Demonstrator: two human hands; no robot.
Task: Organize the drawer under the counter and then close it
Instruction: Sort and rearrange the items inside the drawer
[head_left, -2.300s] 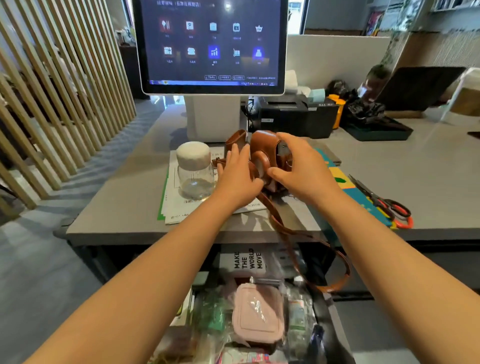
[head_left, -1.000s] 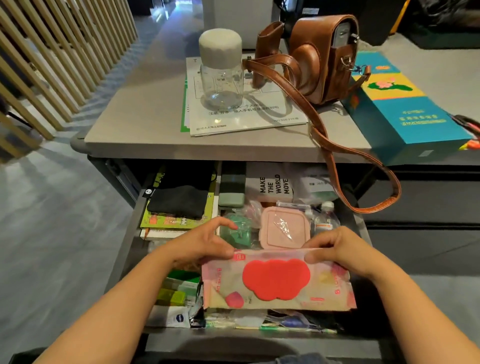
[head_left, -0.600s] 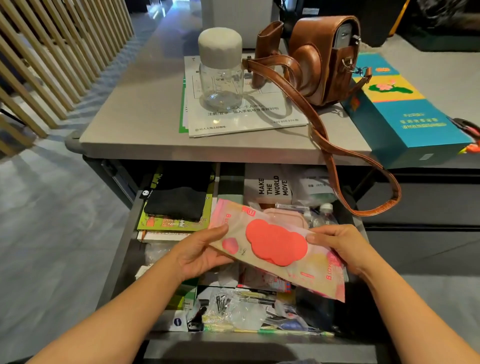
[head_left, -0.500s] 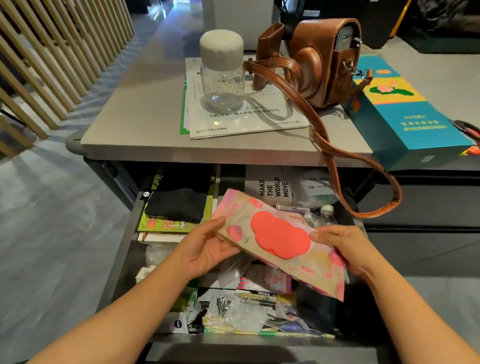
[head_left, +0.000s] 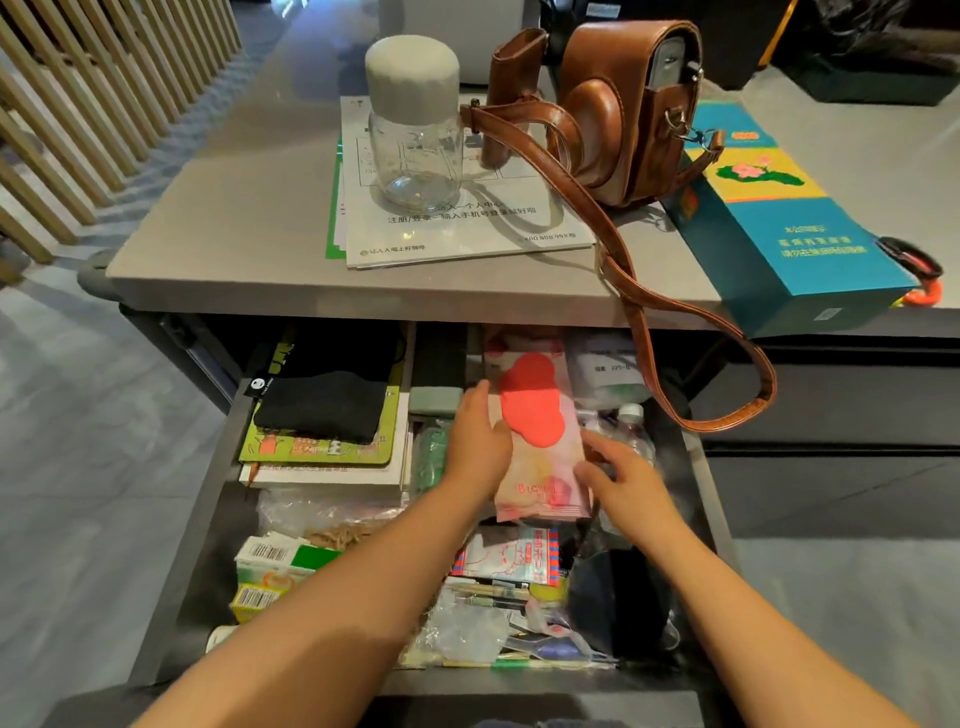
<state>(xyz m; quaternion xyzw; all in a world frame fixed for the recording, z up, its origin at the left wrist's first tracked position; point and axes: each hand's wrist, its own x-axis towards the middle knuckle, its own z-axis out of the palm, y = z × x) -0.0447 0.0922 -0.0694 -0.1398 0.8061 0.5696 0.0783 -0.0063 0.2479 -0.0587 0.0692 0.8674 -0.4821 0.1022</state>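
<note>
The drawer (head_left: 208, 525) under the counter (head_left: 234, 234) stands pulled out and crowded with items. A pink packet with a red cloud shape (head_left: 535, 410) lies lengthwise in its middle, over other things toward the back. My left hand (head_left: 475, 441) rests along the packet's left edge with straight fingers and the thumb on top. My right hand (head_left: 621, 480) touches the packet's lower right edge with spread fingers.
In the drawer: a black pouch (head_left: 322, 405) on green books (head_left: 322, 454), a small bottle (head_left: 632, 428), boxes (head_left: 275, 569), a patterned packet (head_left: 511, 558). On the counter: a glass jar (head_left: 415, 135), a brown camera case (head_left: 623, 104) whose strap (head_left: 727, 410) dangles over the drawer, a teal box (head_left: 779, 228).
Both hands lifted the pink packet from the front of the drawer, turned it lengthwise and laid it down toward the middle back. Items under its old spot are now uncovered.
</note>
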